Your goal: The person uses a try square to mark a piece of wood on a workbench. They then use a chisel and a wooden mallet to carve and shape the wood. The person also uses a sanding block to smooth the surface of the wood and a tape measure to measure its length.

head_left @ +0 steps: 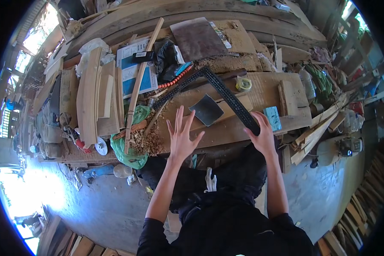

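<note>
My right hand [263, 137] has its thumb and fingers around the near end of a black L-shaped carpenter's square [230, 96]. The square's corner points away from me, and its other arm slants down to the left. My left hand [182, 140] is held over the bench's near edge with its fingers spread and nothing in it. Just beyond its fingertips is a dark, slightly curled sheet that looks like sandpaper [206, 111]. That sheet lies partly over a pale wooden strip [235, 106]. A yellow tape measure [243, 84] sits right of the square.
A blue patterned box [272, 118] lies right of my right hand. Wood shavings [146, 143] and a green plastic bag [130, 157] are at the bench's near left. Several boards [88, 100] stand further left. A long stick [143, 74] slants across a blue-and-white sheet [128, 64].
</note>
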